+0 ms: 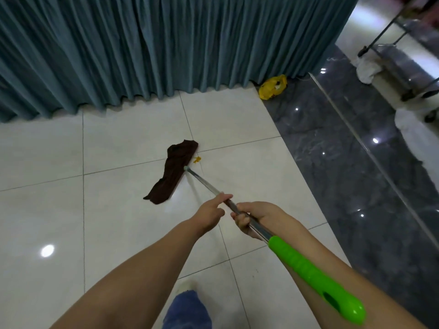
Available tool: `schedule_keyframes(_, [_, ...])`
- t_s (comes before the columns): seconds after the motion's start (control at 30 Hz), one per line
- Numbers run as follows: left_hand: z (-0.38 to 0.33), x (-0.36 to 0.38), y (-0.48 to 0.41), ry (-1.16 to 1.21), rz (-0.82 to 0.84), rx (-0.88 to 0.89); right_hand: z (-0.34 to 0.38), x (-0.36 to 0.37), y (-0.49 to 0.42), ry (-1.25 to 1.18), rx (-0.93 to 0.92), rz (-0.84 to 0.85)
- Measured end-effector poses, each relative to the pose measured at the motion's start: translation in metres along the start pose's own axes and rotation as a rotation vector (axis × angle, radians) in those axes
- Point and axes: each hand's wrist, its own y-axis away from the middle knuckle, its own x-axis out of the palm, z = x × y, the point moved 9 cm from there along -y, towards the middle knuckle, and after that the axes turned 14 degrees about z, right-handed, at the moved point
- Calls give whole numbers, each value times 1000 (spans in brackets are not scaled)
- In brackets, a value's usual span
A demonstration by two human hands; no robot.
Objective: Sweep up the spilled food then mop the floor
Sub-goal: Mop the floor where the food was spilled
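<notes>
Brown mop cloth (172,170) is lying on the white tile floor (118,143), and a little yellow bit of spilled food (197,159) sits right at its far edge, touching or nearly, hard to tell. So the person looks to be on the mopping part with a scrap not swept up. How should they play this pass?

Reply: Grip looks fine tbh. Both hands are clamped on the steel shaft (204,182), close together. The left hand (211,211) is further down toward the cloth with a finger laid along the metal. The right hand (256,219) is wrapped round just above the green grip (313,274), which nobody's holding. Spreading the hands a bit would prob give more leverage and keep the cloth pressed flat, since it looks rumpled at the far end. Smearing is the risk. If that yellow bit is soft, dragging over it just paints the grout line. Better one short pull toward the feet, pick it off, then overlapping passes.

OP: And the yellow bag (272,87) by the curtain (166,43)?

Reply: Well apart from the mop, up where the white tile meets the dark stone strip (332,162). Can't tell what's in it. Prob do that corner last so nobody walks on wet tile.
</notes>
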Motion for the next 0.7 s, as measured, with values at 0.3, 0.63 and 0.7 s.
schedule_keyframes(0.3, [-19, -4, -27, -465, 9, 142, -8, 18, -7, -184, -24, 54])
schedule_keyframes(0.63, [8, 24, -1, -536, 22, 87, -58, 9, -2, -257, -20, 69])
schedule_keyframes(0.7, [11, 37, 7, -503, 8, 102, -70, -1, 5, -257, -7, 79])
